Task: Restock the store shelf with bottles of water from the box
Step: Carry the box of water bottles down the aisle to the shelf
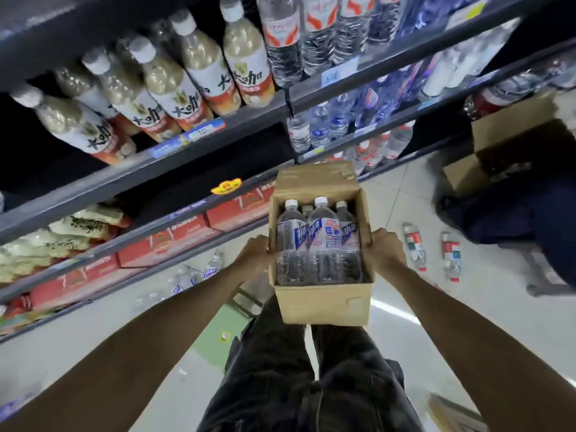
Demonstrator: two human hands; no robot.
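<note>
An open cardboard box (324, 302) hangs above the floor in front of my legs. My left hand (255, 254) grips its left wall and my right hand (385, 252) grips its right wall. Inside stand several clear water bottles (321, 241) with white caps and blue-white labels. The dark store shelf (193, 151) rises on the left and ahead, with beige drink bottles (199, 73) on an upper level and rows of water bottles (321, 126) further right.
Loose water bottles (193, 275) lie on the floor by the shelf's foot on the left. Two red-capped bottles (414, 247) lie on the tiles to the right. A second cardboard box (511, 126) and another person's dark-clothed legs (523, 213) are at the right.
</note>
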